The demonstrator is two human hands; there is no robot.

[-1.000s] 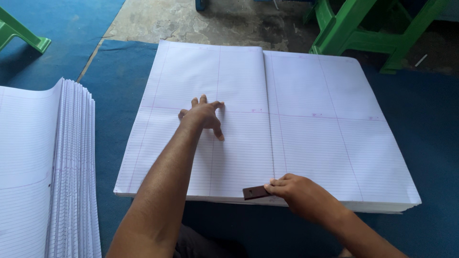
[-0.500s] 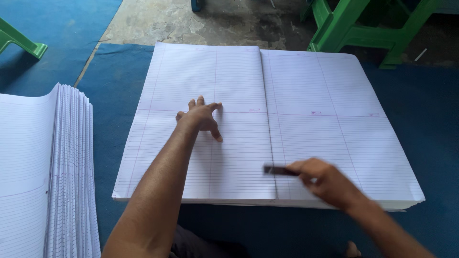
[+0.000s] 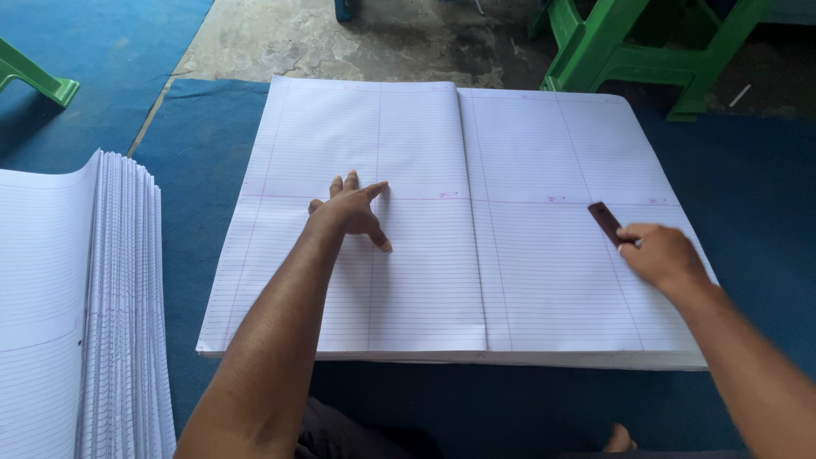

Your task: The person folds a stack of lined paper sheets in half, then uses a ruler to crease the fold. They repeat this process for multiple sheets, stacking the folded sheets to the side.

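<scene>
A large stack of white ruled paper sheets (image 3: pixel 510 153) lies open on a blue mat, with a fold line down its middle. My left hand (image 3: pixel 348 212) rests flat on the left half, fingers spread, pressing the sheet down. My right hand (image 3: pixel 663 255) is on the right half and holds a small dark brown flat piece (image 3: pixel 605 221) against the paper, its far end pointing away from me.
A second tall stack of ruled sheets (image 3: pixel 76 314) stands at the left, its edges fanned. Green plastic stool legs (image 3: pixel 629 51) stand beyond the paper at the back right, another green leg (image 3: pixel 34 81) at far left. Bare concrete floor (image 3: pixel 340 42) shows behind the mat.
My right hand has slid the dark piece from the near edge by the fold up and to the right across the right half. My left hand stays pressed in place.
</scene>
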